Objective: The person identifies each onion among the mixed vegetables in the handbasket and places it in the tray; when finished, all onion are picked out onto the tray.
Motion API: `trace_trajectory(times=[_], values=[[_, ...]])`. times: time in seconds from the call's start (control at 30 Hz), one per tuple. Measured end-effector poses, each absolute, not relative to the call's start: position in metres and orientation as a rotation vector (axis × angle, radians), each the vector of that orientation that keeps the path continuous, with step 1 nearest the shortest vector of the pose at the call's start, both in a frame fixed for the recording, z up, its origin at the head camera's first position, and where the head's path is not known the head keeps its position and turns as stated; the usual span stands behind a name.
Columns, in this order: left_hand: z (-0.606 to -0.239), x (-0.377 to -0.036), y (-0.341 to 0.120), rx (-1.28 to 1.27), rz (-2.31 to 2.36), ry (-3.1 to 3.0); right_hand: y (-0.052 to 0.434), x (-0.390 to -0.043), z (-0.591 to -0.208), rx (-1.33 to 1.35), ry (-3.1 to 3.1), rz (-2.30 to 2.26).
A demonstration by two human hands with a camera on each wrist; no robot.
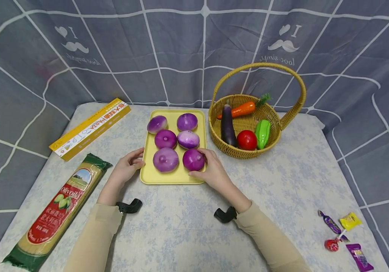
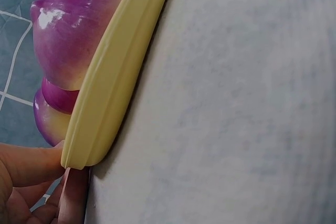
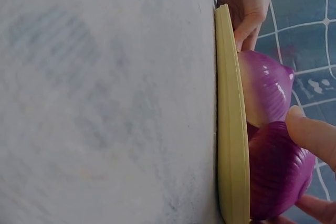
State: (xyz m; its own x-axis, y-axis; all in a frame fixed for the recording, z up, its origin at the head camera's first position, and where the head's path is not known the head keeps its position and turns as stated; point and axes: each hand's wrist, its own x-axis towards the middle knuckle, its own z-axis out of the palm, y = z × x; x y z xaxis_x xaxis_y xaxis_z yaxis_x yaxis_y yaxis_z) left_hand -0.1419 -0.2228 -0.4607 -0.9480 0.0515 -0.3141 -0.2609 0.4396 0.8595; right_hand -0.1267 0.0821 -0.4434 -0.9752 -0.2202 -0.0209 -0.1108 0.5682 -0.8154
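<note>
Purple and glossy, the nearest onion (image 1: 193,159) is sitting at the front right corner of the yellow tray (image 1: 150,176), and the right hand (image 1: 212,172) is curling its fingers around it. The left hand (image 1: 127,167) is pinching the tray's front left edge. A wicker basket (image 1: 272,113) of vegetables is standing just beside the tray.

Both forearms, in beige sleeves, reached forward with a black wrist-mounted camera on each. The left hand (image 1: 127,166) lay low, fingers lightly bent and pointing right. The right hand (image 1: 212,170) was cupped, its fingers (image 3: 315,136) curled inward, thumb nearest the body.
</note>
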Motion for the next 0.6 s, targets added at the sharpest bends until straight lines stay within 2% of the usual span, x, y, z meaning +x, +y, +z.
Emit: trace_trajectory(times=[0.27, 0.6], values=[[-0.465, -0.143, -0.221, -0.185, 1.5, 2.433, 0.088, -0.124, -0.437, -0.288, 2.655, -1.417], [-0.461, -0.135, -0.216, -0.188, 1.435, 2.487, 0.115, -0.109, -0.426, -0.253, 2.485, -1.675]])
